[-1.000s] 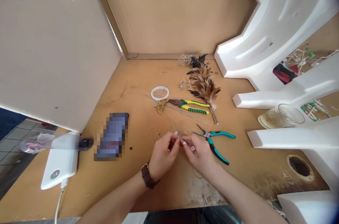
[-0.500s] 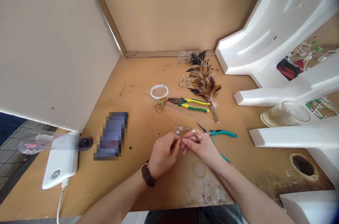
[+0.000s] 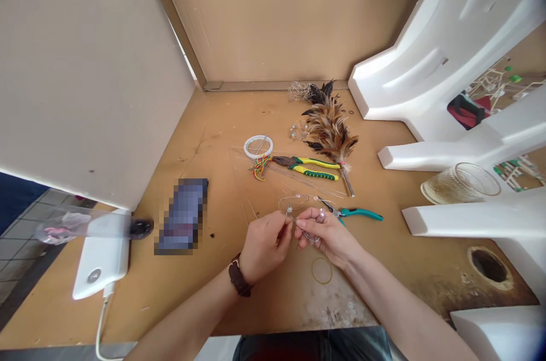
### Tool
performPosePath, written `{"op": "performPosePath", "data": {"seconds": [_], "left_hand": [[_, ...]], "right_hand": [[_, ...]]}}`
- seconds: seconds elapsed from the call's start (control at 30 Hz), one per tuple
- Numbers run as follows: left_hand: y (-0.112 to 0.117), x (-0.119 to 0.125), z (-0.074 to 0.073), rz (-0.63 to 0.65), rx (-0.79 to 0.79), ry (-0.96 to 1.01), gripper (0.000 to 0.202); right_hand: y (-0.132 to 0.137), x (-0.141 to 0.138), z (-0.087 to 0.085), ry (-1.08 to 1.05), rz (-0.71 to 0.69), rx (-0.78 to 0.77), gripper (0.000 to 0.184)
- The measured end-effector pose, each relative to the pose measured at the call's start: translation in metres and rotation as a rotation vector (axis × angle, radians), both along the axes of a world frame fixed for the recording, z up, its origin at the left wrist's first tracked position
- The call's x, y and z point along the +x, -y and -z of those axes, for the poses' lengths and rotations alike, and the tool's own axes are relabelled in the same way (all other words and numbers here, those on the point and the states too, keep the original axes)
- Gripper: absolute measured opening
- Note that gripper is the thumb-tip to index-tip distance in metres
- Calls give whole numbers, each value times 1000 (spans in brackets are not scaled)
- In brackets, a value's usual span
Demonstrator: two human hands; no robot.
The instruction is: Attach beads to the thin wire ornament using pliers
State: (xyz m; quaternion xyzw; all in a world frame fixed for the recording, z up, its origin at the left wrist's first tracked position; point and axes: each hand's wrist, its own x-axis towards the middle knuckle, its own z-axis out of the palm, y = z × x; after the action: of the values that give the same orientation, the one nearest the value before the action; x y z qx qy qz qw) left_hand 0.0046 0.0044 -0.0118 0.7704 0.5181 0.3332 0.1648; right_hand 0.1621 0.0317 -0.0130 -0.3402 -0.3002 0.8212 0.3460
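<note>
My left hand (image 3: 267,244), with a dark watch on the wrist, is closed in a pinch on a thin beaded wire (image 3: 298,197). Fingertip to fingertip with it, my right hand (image 3: 322,230) also pinches the wire. Pale beads sit along the wire's loop, which arches above the fingers, and one whitish bead (image 3: 289,209) lies close to the left fingertips. Just beyond the right hand are teal-handled needle-nose pliers (image 3: 362,214), partly covered by that hand. A yellowish ring (image 3: 321,270) lies on the table below my hands.
Yellow-green pliers (image 3: 315,172), a white ring (image 3: 258,146), coloured threads (image 3: 261,167) and a feather bundle (image 3: 330,122) lie farther back. Left are a phone (image 3: 181,216), a power bank (image 3: 102,258) and a clear bottle (image 3: 85,224). A glass (image 3: 460,183) rests among white chair parts (image 3: 452,222).
My right hand has turned and shifted slightly, covering more of the teal pliers' lower handle. The beaded wire now arches more widely above the fingers. My left hand stays nearly in place.
</note>
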Motion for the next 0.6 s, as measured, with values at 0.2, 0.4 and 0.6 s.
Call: {"op": "performPosePath", "data": {"seconds": [0.2, 0.4, 0.6], "left_hand": [[-1, -1, 2, -9, -95, 70, 14], [-6, 1, -1, -35, -444, 554, 17], [-8, -1, -3, -99, -698, 871, 29]], "right_hand": [[-1, -2, -2, 82, 25, 73, 23], [4, -2, 2, 535, 142, 624, 11], [9, 2, 9, 924, 180, 1223, 14]]}}
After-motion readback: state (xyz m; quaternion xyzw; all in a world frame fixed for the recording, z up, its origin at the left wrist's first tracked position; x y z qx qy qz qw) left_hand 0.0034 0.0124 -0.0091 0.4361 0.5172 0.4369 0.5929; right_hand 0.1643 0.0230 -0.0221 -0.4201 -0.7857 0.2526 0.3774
